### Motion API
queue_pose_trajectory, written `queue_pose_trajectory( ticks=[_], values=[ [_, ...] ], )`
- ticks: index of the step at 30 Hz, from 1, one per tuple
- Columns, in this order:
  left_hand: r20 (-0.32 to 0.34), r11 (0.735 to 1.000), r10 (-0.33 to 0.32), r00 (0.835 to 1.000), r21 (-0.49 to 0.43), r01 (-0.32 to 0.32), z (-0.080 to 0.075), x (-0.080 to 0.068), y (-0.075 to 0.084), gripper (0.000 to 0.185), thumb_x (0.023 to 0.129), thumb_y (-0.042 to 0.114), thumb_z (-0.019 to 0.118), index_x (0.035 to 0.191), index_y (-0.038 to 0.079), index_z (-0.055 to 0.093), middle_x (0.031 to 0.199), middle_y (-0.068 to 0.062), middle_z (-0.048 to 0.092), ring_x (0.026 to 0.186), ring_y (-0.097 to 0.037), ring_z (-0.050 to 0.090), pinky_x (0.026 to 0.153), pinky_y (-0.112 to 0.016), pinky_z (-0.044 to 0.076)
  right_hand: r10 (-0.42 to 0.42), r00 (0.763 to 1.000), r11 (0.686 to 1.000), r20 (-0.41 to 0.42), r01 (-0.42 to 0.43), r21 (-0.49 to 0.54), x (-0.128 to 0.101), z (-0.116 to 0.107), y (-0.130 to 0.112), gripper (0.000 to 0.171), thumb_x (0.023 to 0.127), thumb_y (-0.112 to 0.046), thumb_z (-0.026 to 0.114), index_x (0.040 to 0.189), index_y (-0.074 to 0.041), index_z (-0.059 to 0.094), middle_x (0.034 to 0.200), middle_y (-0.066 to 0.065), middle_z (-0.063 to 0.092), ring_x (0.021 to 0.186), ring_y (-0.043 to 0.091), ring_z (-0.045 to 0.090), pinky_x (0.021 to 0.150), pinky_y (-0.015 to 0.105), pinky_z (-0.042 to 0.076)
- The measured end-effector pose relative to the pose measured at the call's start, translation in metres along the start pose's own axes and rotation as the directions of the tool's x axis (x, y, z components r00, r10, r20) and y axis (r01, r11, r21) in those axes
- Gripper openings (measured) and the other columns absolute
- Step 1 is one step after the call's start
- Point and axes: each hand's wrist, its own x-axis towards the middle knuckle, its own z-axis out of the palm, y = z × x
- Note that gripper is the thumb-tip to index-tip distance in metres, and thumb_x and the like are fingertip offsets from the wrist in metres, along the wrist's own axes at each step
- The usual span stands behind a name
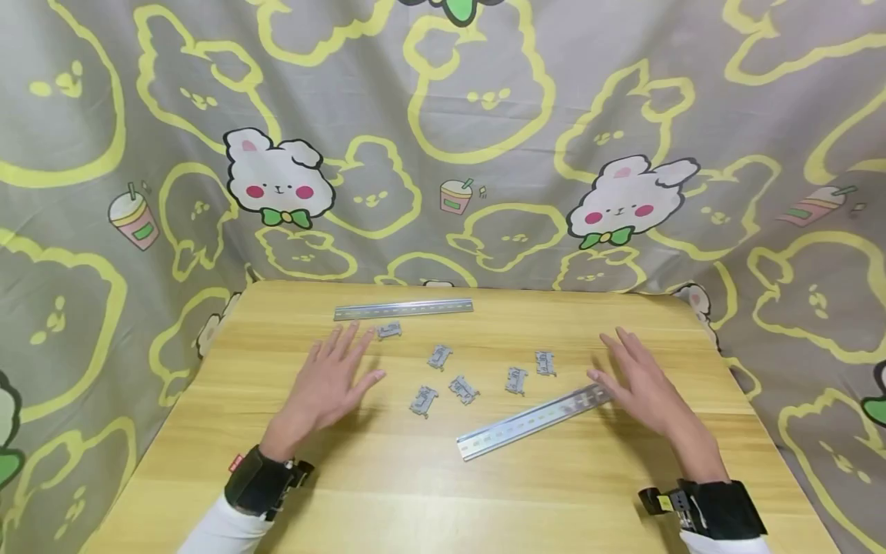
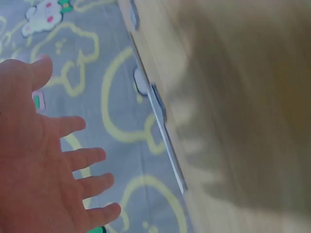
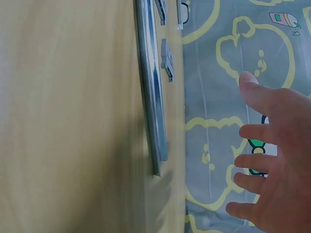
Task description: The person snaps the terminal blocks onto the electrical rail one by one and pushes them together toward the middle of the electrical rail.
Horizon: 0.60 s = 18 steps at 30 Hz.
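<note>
My left hand (image 1: 328,378) hovers above the left side of the table, fingers straight and spread, holding nothing. My right hand (image 1: 644,388) hovers at the right, also empty, fingers straight. Its thumb overlaps the right end of a slotted metal DIN rail (image 1: 512,428) in the head view; the right wrist view shows it apart from that rail (image 3: 151,92). A second DIN rail (image 1: 404,309) lies at the back, beyond the left fingertips. Nearest the left hand is a grey terminal block (image 1: 390,330). Several more lie between the hands, including one terminal block (image 1: 545,363) near the right.
The pieces lie flat on a wood-grain table (image 1: 388,492). A grey curtain (image 1: 388,100) with yellow outlines and white rabbits hangs around its back and sides. Black straps with small cameras, such as the left strap (image 1: 258,478), circle both wrists.
</note>
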Motion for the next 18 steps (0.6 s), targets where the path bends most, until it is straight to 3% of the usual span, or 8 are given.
queue_pose_trajectory(
  ticks=[6, 10, 14, 18],
  values=[
    [-0.044, 0.997, 0.074, 0.996, -0.031, -0.076, 0.018, -0.002, 0.028, 0.076, 0.104, 0.061, 0.040, 0.163, 0.015, 0.027, 0.169, -0.011, 0.015, 0.152, -0.041, 0.022, 0.123, -0.057, 0.012, -0.020, 1.000, 0.999, -0.023, 0.021, 0.039, -0.004, 0.011, 0.004, 0.070, 0.102, -0.039, 0.063, 0.156, -0.002, 0.037, 0.164, 0.031, 0.019, 0.145, 0.056, 0.022, 0.105, 0.081, 0.024],
    [-0.075, 0.988, 0.143, 0.987, -0.054, -0.147, 0.029, -0.003, 0.052, 0.072, 0.104, 0.056, 0.049, 0.159, 0.012, 0.035, 0.167, -0.011, 0.023, 0.150, -0.037, 0.029, 0.122, -0.056, 0.020, -0.084, 0.995, 0.995, -0.051, 0.086, 0.041, -0.003, 0.019, 0.009, 0.058, 0.098, -0.024, 0.071, 0.146, 0.001, 0.051, 0.155, 0.030, 0.036, 0.135, 0.056, 0.039, 0.102, 0.078, 0.034],
    [-0.069, 0.975, 0.199, 0.978, -0.085, -0.205, 0.036, -0.002, 0.079, 0.066, 0.102, 0.056, 0.051, 0.151, 0.011, 0.048, 0.154, -0.012, 0.046, 0.140, -0.029, 0.045, 0.118, -0.052, 0.034, -0.145, 0.987, 0.987, -0.062, 0.149, 0.056, -0.003, 0.026, 0.015, 0.053, 0.089, -0.009, 0.078, 0.137, 0.002, 0.059, 0.143, 0.027, 0.051, 0.127, 0.053, 0.049, 0.099, 0.074, 0.040],
    [-0.016, 0.968, 0.239, 0.971, -0.074, -0.240, 0.041, -0.002, 0.102, 0.057, 0.101, 0.053, 0.055, 0.138, 0.010, 0.061, 0.132, -0.007, 0.063, 0.120, -0.022, 0.060, 0.109, -0.043, 0.046, -0.203, 0.977, 0.973, -0.070, 0.209, 0.094, -0.003, 0.032, 0.019, 0.051, 0.082, -0.007, 0.083, 0.129, 0.001, 0.066, 0.133, 0.022, 0.060, 0.120, 0.048, 0.056, 0.096, 0.071, 0.045]
  ],
)
